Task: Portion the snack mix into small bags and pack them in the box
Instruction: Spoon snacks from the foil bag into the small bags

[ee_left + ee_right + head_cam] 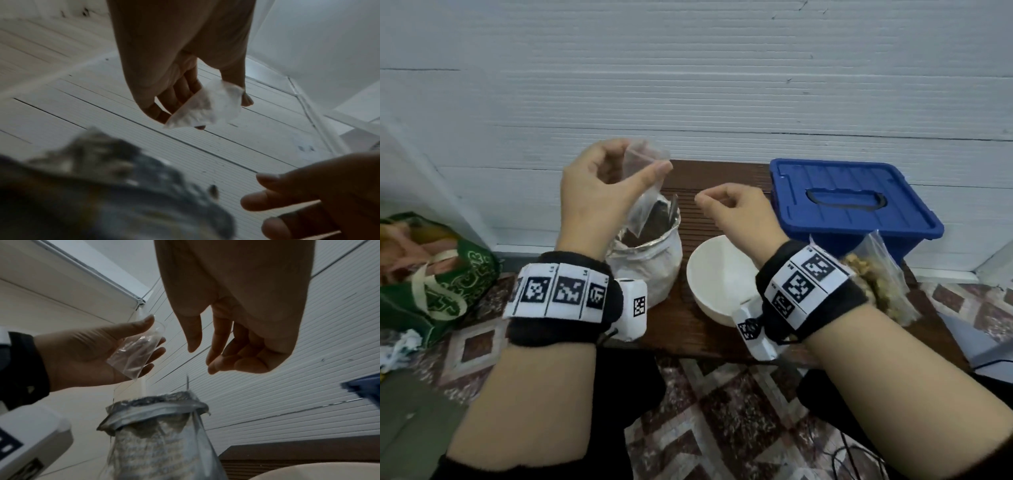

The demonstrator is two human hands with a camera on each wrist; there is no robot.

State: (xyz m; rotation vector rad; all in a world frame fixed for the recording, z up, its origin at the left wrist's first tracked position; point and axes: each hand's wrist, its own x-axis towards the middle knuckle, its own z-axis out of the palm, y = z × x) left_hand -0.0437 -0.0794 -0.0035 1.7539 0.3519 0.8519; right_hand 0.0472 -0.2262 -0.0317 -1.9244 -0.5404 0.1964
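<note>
Step in hand looks like bag-opening: left hand [599, 192] pinches an empty small bag [643, 195] at frame centre above the foil snack pouch [645, 253]; right hand [736, 209], loosely curled and empty, likely must part its mouth.

Green tote bag [445, 274] with cream handles sits on the floor at 9 o'clock of the desk [674, 318], stuffed with items too unclear to identify; crumpled white cloth [399, 346] lies just beside it at its 7 o'clock. Patterned red-and-cream floor tiles [726, 411] run under the dark brown slatted desk. White ribbed wall [688, 85] stands at 12 o'clock; black cable [852, 455] on the floor at 5 o'clock.
</note>
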